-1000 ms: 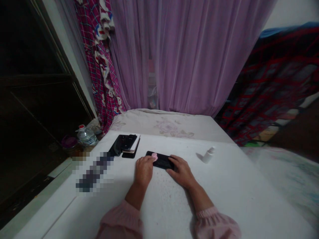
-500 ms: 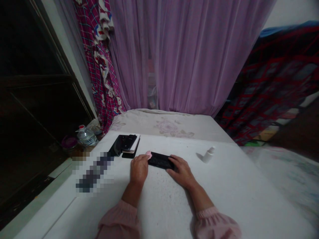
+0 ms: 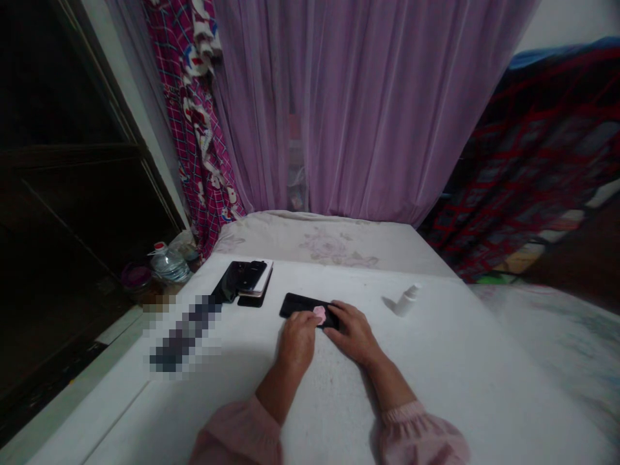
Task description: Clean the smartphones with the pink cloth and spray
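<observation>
The black phone lies flat on the white surface straight ahead of me, its long axis running mostly side to side, the left end a little farther from me than the right. My right hand is at that right end, fingers over the far edge and thumb by the near one, closed about it. My left hand comes in at the near long edge, fingers drawn together on a pink pad that sits over the phone's right half, just beside my right thumb; from there, most of the phone's bare face stretches away to the left. Both my palms face down, wrists low, the left forearm slanting in from the lower left and the right one from the lower right. A white bottle stands to the right, apart from my hands.
</observation>
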Demonstrator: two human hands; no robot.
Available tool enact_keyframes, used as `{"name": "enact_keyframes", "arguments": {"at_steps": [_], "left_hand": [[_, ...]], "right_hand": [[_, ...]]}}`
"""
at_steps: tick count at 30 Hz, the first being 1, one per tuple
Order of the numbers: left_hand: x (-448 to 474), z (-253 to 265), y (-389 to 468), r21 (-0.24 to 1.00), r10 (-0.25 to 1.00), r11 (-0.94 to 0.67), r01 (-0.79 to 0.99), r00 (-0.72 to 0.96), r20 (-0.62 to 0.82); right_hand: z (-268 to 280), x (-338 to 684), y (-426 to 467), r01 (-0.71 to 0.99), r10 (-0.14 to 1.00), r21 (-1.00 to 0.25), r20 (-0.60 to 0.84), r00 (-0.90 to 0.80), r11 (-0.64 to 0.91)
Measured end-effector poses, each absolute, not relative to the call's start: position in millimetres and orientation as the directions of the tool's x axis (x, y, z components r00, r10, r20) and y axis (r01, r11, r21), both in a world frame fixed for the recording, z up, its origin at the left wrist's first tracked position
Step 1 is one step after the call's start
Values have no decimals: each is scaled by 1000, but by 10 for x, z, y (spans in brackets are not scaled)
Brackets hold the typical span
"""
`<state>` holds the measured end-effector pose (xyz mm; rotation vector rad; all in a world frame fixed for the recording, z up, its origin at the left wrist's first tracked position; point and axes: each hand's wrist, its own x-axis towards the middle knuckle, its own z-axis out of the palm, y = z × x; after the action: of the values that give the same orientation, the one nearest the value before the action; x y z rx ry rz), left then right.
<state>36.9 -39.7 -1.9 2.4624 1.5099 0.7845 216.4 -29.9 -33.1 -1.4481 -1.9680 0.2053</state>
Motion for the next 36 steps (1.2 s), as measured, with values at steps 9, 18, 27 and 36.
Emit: {"name": "enact_keyframes", "arguments": {"at_steps": [9, 18, 27, 36], "left_hand": [[421, -37, -427, 419, 846, -520, 744, 383, 370], [223, -101, -254, 375, 811, -535, 757, 338, 477], [-33, -183, -70, 341, 796, -460, 820, 211, 567], [-36, -195, -83, 345, 817, -422, 838, 187, 546]], "right_hand": [[-347, 2160, -303, 781, 881, -496, 452, -141, 380], [-382, 2167, -294, 786, 876, -484, 459, -146, 385], [-331, 2166, -314, 784, 893, -500, 425, -146, 366], [-336, 2169, -304, 781, 889, -500, 432, -149, 374]]}}
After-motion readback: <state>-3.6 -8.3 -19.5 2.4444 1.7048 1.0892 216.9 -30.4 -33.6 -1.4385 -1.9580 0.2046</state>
